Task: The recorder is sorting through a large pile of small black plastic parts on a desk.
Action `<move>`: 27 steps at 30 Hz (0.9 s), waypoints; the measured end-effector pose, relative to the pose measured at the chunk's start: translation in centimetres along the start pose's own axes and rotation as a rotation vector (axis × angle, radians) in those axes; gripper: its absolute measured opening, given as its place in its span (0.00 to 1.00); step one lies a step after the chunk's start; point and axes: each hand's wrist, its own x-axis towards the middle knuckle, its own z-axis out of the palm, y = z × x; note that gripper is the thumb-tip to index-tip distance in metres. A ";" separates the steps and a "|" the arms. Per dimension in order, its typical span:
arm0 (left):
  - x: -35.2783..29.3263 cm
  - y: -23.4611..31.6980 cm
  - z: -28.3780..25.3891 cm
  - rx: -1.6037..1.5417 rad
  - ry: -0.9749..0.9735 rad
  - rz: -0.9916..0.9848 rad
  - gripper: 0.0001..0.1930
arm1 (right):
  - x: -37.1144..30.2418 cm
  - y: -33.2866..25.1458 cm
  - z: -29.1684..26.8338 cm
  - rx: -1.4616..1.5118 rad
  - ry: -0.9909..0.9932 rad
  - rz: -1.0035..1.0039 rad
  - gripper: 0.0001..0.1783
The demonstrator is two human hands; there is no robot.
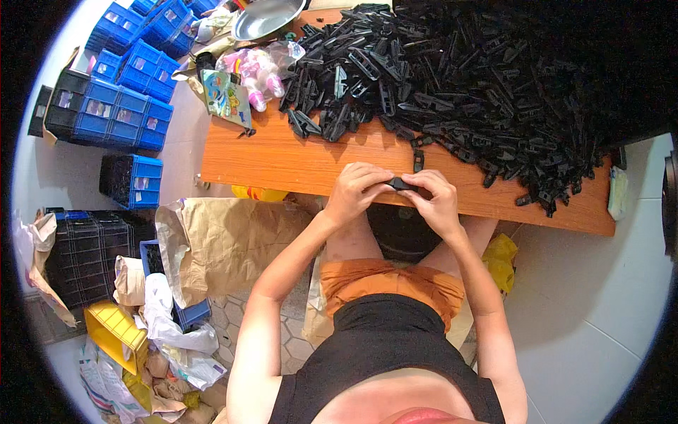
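Observation:
A small black plastic part (398, 184) is pinched between my two hands at the near edge of the wooden table (282, 159). My left hand (359, 186) grips its left end with thumb and fingertips. At its right end, the fingers of my right hand (435, 197) close on it; they cover much of its shape. Just beyond my hands, a short run of black parts (418, 155) reaches from the large heap of similar black plastic parts (459, 85) that spreads over the table's far and right side.
At the table's left lie pink-capped bottles (260, 79), a picture booklet (226, 99) and a metal bowl (267, 20). Blue crates (120, 113) are stacked on the left. A brown paper sack (219, 247) stands by the table; a yellow crate (116, 336) lies among bags at lower left.

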 end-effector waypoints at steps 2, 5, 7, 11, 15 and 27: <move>0.4 -0.5 -0.4 0.000 -0.025 0.060 0.12 | -0.5 0.3 -0.9 0.012 -0.070 -0.036 0.16; 2.1 -1.5 -1.9 0.437 0.346 -0.072 0.19 | -0.5 -0.6 -2.9 0.023 -0.248 -0.079 0.14; 3.6 -2.2 -3.0 0.475 0.363 -0.139 0.17 | 0.1 -1.4 -3.8 0.011 -0.282 -0.058 0.12; 3.1 -3.9 -3.2 0.489 0.337 -0.089 0.16 | 2.3 -1.5 -2.4 -0.032 0.004 0.276 0.15; 1.7 -3.8 -3.1 0.504 0.434 -0.083 0.14 | 2.3 -0.1 0.5 -0.370 0.076 0.108 0.24; -0.9 1.7 -0.3 -0.199 0.167 -0.261 0.16 | 1.7 -0.5 -1.0 -0.078 0.191 0.073 0.11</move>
